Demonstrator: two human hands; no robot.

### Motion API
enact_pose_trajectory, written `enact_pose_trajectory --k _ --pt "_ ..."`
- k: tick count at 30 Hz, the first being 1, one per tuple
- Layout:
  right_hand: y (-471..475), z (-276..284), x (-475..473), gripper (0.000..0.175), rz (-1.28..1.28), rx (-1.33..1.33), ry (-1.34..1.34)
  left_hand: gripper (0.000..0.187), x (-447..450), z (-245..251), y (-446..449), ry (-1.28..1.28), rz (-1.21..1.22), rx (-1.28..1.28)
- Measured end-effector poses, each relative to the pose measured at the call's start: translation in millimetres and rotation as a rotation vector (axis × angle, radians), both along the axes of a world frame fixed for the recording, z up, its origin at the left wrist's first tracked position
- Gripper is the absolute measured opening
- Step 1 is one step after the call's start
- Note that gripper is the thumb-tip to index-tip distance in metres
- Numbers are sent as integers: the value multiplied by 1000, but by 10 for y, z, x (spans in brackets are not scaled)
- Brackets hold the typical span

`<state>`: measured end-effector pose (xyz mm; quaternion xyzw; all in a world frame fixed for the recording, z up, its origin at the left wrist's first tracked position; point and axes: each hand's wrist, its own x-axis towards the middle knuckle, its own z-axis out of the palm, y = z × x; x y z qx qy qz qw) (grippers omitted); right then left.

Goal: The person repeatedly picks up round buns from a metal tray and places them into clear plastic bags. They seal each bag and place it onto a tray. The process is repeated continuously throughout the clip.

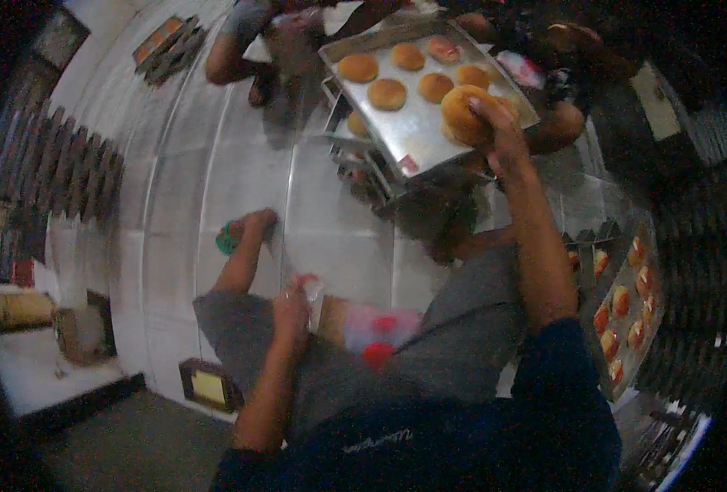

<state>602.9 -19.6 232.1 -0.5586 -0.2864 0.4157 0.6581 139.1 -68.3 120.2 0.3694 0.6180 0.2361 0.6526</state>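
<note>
My right hand point(506, 132) reaches forward and grips a round golden-brown bun point(465, 111), thumb on top, above the near right corner of a metal baking tray point(394, 147). Several more buns, such as one bun point(387, 94), lie spaced out on that tray. Low over my lap, my left hand point(293, 310) is closed on a blurred plastic wrapper point(314, 295) with red on it. Plastic packaging point(383, 326) with red patches lies between my thighs, close to this hand.
Under the tray is a metal rack or stacked tray point(376, 175). Another tray of buns point(622, 350) stands to my right. Other people sit beyond, one person's arm point(231, 58) at the upper left. My foot in a green sandal point(228, 238) rests on the tiled floor point(246, 154).
</note>
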Motion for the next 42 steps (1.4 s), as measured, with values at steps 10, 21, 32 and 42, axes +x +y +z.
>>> enact_pose_trajectory --k 10,21,32,42 --pt "-1935 121 -2486 61 266 460 -779 35 682 466 -337 -696 330 -203" --pt "-2140 278 -2420 38 349 -14 280 39 670 1114 -1053 -582 183 342" --pt "-2392 246 -2702 71 288 96 -735 82 314 820 -1316 -769 295 172" --pt "-2250 -272 -2936 60 593 115 -1128 62 278 511 -1170 -800 318 -171"
